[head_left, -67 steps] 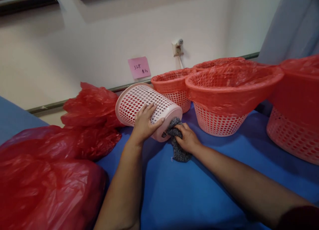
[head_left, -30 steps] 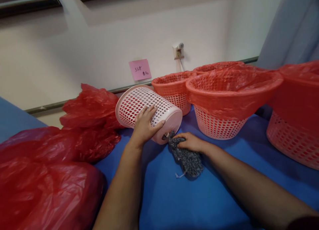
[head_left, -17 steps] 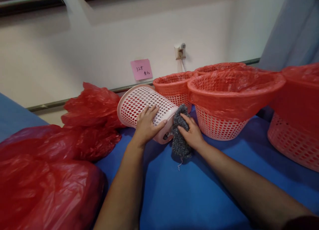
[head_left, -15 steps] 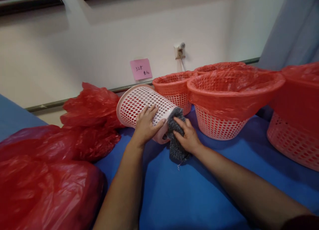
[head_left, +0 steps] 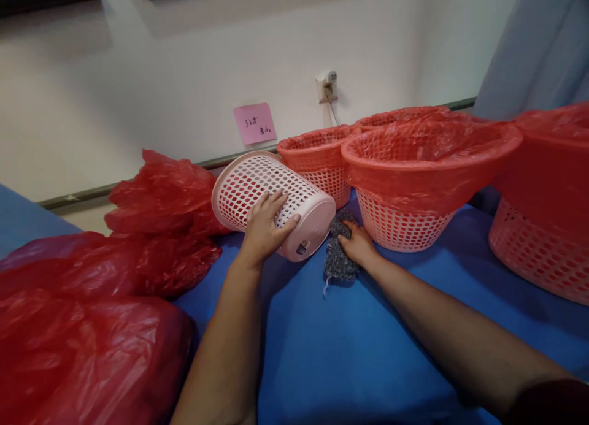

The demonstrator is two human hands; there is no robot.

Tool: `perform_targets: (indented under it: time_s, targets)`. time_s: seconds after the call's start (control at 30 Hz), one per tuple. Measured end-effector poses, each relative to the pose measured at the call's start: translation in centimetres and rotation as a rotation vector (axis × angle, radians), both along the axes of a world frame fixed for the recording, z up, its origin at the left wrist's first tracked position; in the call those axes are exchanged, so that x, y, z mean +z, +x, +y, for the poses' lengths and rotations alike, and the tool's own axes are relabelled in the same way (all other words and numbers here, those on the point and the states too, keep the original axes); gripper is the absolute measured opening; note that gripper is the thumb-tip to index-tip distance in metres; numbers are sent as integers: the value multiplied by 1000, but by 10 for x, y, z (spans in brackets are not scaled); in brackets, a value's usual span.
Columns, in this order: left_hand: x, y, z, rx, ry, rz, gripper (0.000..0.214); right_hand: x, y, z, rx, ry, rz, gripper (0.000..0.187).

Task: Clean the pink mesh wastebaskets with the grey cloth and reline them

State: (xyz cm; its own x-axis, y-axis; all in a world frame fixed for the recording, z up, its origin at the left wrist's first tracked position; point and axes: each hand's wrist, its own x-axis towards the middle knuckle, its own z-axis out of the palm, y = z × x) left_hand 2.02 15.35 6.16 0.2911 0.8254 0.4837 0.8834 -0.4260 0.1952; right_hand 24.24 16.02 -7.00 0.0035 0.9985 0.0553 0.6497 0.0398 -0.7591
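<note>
A pale pink perforated plastic wastebasket (head_left: 294, 199) lies tipped on its side, its solid base facing right toward me. My left hand (head_left: 267, 229) grips it from the near side, with the fingers over the holes and the thumb by the base edge. On the base is a small dark label (head_left: 302, 248). My right hand (head_left: 358, 243) holds a fuzzy dark grey cloth (head_left: 339, 259), bunched between thumb and fingers just right of the base. A loose light thread hangs from the cloth.
Several pink baskets (head_left: 405, 229) lined with red plastic bags stand to the right and behind. Red plastic bags (head_left: 105, 351) are heaped on the left. Everything rests on a blue cloth-covered surface (head_left: 313, 357). A pink note (head_left: 254, 123) and a socket (head_left: 327, 89) are on the wall.
My right hand has drawn the grey cloth away from the wastebasket's base, down and to the right, uncovering the base. My left hand stays on the basket.
</note>
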Motion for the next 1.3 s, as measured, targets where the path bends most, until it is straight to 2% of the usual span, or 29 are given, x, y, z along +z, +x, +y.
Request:
perform_targets:
  time_s: [0.07,0.13,0.2,0.33,0.43,0.73,0.83,1.17,1.23,1.3]
  targets:
    - [0,0,0,0,-2,-5,61,-4,4,8,-63,14,36,61]
    - [-1,0,1,3,1,-7,61,-5,2,8,-60,15,100,62]
    - [-1,1,1,9,5,-6,62,-4,-4,1,35,6,122,61]
    - [0,1,1,8,8,3,62,6,-16,-23,327,53,13,54]
    - [0,1,1,4,7,4,63,14,-18,-35,514,60,10,52]
    - [2,0,0,8,0,1,64,21,-1,-36,718,-218,251,54]
    - [2,0,0,9,6,-1,62,22,-2,-39,735,-236,261,54]
    - [3,0,-2,9,-7,-3,64,16,-5,-41,716,-125,259,51]
    - [3,0,-2,5,-4,-4,63,19,-1,-38,686,-74,315,50]
    - [2,0,-1,4,2,-3,62,23,3,-35,581,53,427,48]
